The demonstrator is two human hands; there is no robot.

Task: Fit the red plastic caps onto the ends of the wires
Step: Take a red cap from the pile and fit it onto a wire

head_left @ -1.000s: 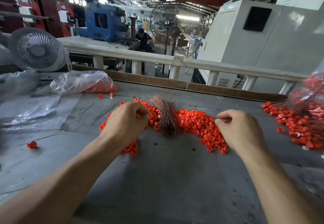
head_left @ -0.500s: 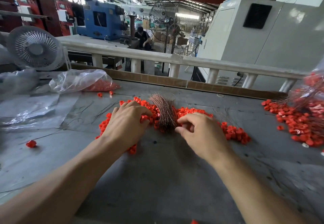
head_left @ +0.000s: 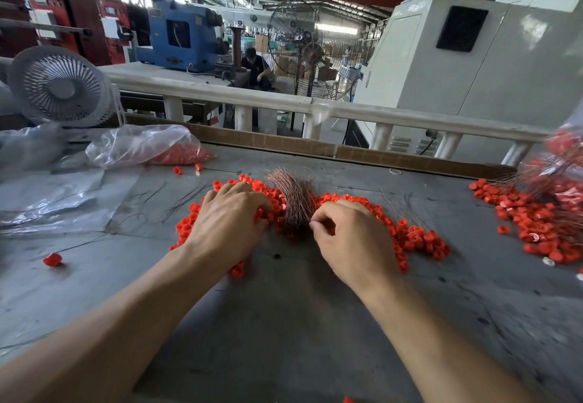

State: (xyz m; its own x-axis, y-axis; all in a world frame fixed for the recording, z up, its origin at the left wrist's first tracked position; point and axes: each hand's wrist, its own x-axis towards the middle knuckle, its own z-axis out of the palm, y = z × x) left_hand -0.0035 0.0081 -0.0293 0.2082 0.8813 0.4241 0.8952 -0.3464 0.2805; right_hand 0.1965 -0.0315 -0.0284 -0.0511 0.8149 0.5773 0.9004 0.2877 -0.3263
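As before, both hands (head_left: 350, 238) flank the wires (head_left: 295, 201).

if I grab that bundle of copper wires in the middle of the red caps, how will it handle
The bundle of copper wires is made of very thin strands, so it will probably flex and feel light. Its far tips already splay out, so loose strands may slip free unless pinched tightly. The red caps heaped against it would likely scatter.

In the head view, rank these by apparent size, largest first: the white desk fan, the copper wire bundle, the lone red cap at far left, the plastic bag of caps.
1. Plastic bag of caps
2. White desk fan, close to the bag; it sits farther back, so true order is unsure
3. Copper wire bundle
4. Lone red cap
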